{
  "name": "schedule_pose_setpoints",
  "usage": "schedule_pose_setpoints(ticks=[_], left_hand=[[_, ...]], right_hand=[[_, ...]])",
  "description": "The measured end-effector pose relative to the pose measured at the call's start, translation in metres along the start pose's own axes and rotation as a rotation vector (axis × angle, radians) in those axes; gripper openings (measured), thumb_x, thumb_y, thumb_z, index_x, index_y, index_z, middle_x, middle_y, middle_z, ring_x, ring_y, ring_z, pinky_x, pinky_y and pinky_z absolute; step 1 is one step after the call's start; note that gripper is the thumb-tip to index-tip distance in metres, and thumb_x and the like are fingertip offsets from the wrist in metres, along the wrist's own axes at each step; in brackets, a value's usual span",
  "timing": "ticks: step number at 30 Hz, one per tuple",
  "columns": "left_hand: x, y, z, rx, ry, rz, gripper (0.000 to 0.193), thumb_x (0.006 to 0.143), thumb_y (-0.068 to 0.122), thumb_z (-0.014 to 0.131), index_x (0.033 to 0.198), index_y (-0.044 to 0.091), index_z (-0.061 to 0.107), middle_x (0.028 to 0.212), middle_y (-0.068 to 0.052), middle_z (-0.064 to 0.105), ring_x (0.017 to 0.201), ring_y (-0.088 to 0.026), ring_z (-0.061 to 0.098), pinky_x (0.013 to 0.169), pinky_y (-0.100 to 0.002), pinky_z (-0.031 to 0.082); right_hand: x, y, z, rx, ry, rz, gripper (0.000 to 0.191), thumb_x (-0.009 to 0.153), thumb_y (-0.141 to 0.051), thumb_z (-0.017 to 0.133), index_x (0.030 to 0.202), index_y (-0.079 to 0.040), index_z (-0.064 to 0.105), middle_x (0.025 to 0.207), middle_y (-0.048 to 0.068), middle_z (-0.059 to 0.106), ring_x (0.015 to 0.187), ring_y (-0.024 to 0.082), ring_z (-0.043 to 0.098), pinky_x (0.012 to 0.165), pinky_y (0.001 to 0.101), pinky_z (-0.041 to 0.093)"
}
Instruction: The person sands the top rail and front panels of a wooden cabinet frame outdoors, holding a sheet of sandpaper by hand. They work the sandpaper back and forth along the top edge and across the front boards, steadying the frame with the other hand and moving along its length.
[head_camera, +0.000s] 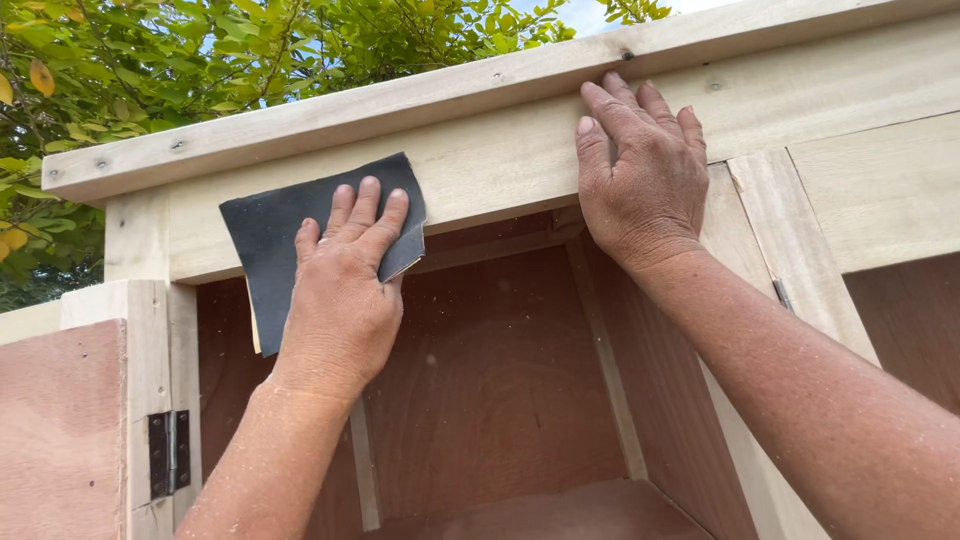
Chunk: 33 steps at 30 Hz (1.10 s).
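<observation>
Dark, coarse sandpaper sheet (290, 235), roughly square: pressed flat against the pale wooden top rail (500, 160) by the left hand (340, 290), fingers extended. Right hand (640, 170) is laid open on the same rail, empty.

Open cabinet bay (500, 390) below the front rail (500, 165): free room, both forearms pass through it. Overhanging top board (400, 100) caps upward travel. Left: open door (60, 430) with black hinge (168, 452) (projecting). Right: second door (860, 200) bounds the bay.
</observation>
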<state>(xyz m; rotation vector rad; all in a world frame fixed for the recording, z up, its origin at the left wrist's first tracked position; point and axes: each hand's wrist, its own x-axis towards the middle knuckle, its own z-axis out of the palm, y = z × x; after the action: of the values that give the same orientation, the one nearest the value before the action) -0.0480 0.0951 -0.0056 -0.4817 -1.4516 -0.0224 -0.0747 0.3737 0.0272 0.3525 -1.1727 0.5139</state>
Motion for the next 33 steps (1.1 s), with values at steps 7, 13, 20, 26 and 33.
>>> schedule_pose_setpoints(ticks=[7, 13, 20, 26, 33], left_hand=[[0.006, -0.029, -0.065, 0.295, 0.477, 0.160, 0.046, 0.117, 0.004, 0.054, 0.162, 0.012, 0.055, 0.164, -0.015, 0.054, 0.156, -0.039, 0.033, 0.113, -0.069, -0.001], [-0.011, -0.112, -0.071, 0.549, 0.138, -0.258, 0.061, 0.083, 0.011, 0.056, 0.144, 0.010, 0.061, 0.152, -0.017, 0.055, 0.144, -0.040, 0.042, 0.101, -0.068, 0.034], [-0.035, -0.134, -0.082, 0.582, -0.157, -0.471, 0.059, 0.091, 0.012, 0.051, 0.149, 0.016, 0.062, 0.151, -0.014, 0.059, 0.115, -0.044, 0.066, 0.101, -0.049, 0.050], [-0.023, -0.123, -0.091, 0.455, -0.118, -0.440, 0.044, 0.098, 0.020, 0.055, 0.140, 0.010, 0.065, 0.143, -0.022, 0.060, 0.121, -0.045, 0.061, 0.103, -0.054, 0.047], [-0.039, -0.113, -0.096, 0.358, 0.038, -0.335, 0.050, 0.089, 0.010, 0.056, 0.138, 0.003, 0.064, 0.145, -0.024, 0.057, 0.126, -0.045, 0.057, 0.104, -0.051, 0.044]], right_hand=[[-0.003, -0.002, 0.000, -0.105, 0.001, -0.078, 0.040, 0.108, -0.034, 0.049, 0.138, -0.016, 0.067, 0.154, 0.013, 0.054, 0.147, 0.036, 0.040, 0.121, 0.0552, 0.018], [-0.004, 0.000, 0.000, -0.128, -0.007, -0.095, 0.040, 0.108, -0.035, 0.048, 0.137, -0.016, 0.068, 0.156, 0.014, 0.052, 0.148, 0.036, 0.039, 0.122, 0.0559, 0.018], [-0.003, 0.003, 0.002, -0.138, -0.028, -0.086, 0.040, 0.110, -0.035, 0.047, 0.141, -0.017, 0.064, 0.156, 0.014, 0.051, 0.149, 0.035, 0.037, 0.122, 0.0551, 0.016], [-0.011, -0.017, 0.014, 0.049, 0.025, -0.209, 0.055, 0.113, -0.035, 0.046, 0.165, -0.016, 0.043, 0.175, 0.017, 0.026, 0.161, 0.038, 0.020, 0.130, 0.0530, 0.013], [-0.022, -0.050, 0.048, -0.114, -0.055, -0.305, 0.057, 0.107, -0.041, 0.049, 0.160, -0.019, 0.050, 0.173, 0.015, 0.026, 0.159, 0.038, 0.023, 0.126, 0.0585, 0.011]])
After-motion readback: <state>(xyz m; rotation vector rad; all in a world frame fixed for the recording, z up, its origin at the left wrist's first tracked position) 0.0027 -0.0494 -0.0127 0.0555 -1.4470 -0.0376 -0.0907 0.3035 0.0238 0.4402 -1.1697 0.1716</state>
